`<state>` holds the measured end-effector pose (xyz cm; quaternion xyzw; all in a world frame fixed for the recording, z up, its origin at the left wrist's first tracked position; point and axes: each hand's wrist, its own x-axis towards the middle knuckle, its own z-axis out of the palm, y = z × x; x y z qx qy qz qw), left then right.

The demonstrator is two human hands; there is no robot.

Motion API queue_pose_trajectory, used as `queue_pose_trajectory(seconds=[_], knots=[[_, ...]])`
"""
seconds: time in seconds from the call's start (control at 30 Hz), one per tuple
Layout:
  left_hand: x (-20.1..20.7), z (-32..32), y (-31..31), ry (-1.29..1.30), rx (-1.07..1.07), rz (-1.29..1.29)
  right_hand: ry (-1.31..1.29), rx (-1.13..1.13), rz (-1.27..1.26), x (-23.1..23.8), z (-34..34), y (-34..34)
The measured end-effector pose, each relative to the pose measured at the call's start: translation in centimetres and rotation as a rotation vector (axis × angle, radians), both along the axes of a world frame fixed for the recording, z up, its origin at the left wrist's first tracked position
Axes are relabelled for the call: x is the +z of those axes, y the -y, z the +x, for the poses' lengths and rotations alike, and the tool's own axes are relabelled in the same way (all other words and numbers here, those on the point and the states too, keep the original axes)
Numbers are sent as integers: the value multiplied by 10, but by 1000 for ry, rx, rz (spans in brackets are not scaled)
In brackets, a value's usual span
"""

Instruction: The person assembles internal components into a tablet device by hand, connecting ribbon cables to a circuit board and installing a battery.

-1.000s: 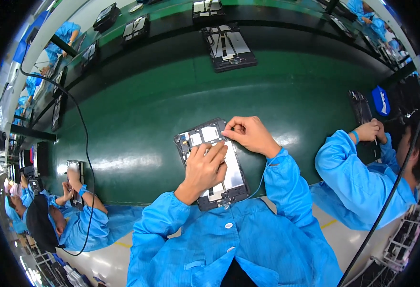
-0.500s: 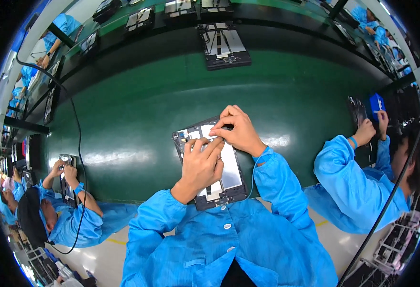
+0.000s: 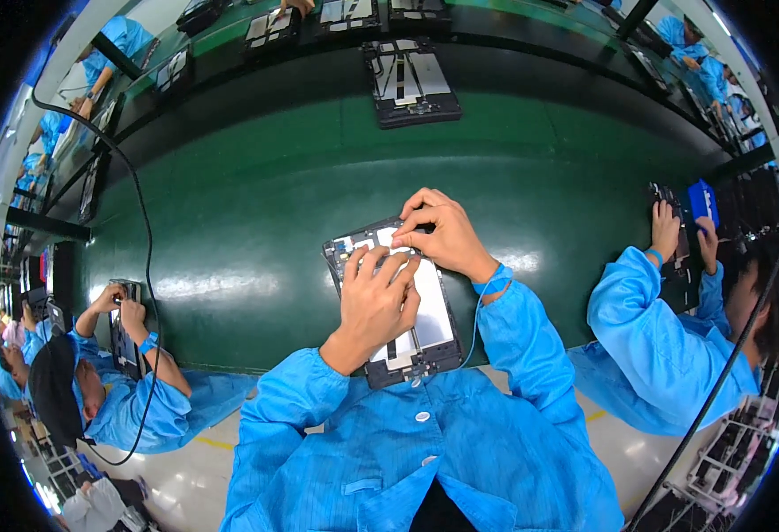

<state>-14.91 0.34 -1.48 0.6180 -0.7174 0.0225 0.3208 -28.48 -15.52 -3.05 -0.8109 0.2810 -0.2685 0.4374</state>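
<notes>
An opened tablet (image 3: 434, 310) with its inner parts bare lies in front of me, slightly turned, its near end against my blue smock. My left hand (image 3: 373, 306) rests over its middle and left side, fingers stretched out and bent downward onto the inner parts. At the tablet's upper end my right hand (image 3: 450, 238) has thumb and forefinger pinched together just above the surface. Whatever may be between those fingertips is too small to make out. A light blue wrist strap (image 3: 498, 279) with a cord circles my right wrist.
Another opened tablet (image 3: 411, 84) lies at the back of the green table (image 3: 256, 195). Several more stand on the shelf (image 3: 531, 58) beyond. Co-workers sit at both sides, each with a device; a blue box (image 3: 703, 204) stands at the right. A black cable (image 3: 145, 222) hangs at the left.
My right hand stays at the tablet's upper end, its fingers slightly shifted. My left hand barely moves. The right co-worker's hand has moved onto their device; another hand appears at the far shelf.
</notes>
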Motion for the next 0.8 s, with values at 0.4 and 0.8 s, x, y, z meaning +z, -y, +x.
queue_pose_trajectory(seconds=[0.4,0.8], knots=[[2,13,14,46,-82,7,123,22,102,-2,-2,6],[-4,23,8,29,-159,9,16,82,-3,-4,3,8]])
